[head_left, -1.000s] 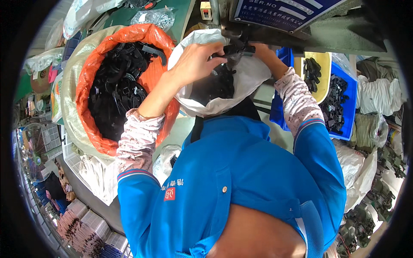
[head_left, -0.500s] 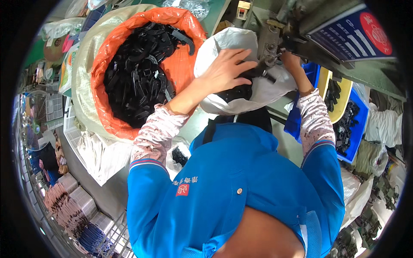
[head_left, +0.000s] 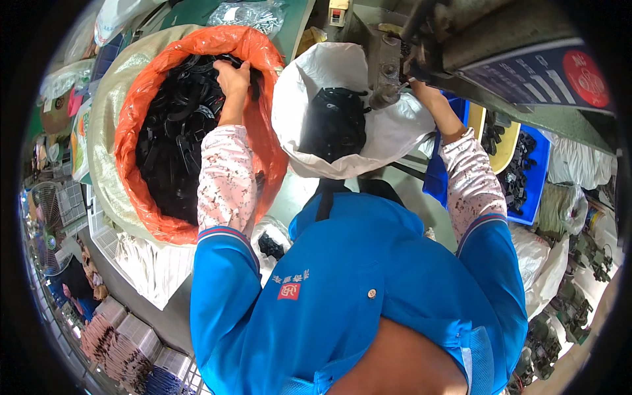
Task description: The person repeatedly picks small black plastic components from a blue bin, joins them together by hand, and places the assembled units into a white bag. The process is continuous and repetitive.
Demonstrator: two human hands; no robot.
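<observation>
My left hand is inside the orange-lined sack on the left, its fingers curled over a curved black plastic part at the top of the pile. Many similar black parts fill that sack. On the right, my right hand reaches in beside the metal head of a machine; its fingertips are hidden behind the machine. A white woven sack hangs open below the machine head, with black parts in it.
Blue bins and a yellow bin with small black pieces stand right of my right forearm. A clear bag of metal pins lies at the back. The machine's heavy arm overhangs the upper right. Left stands a fan.
My left hand has moved left from over the white sack into the orange-lined sack. The right hand stays beside the machine head. The whole view has shifted slightly.
</observation>
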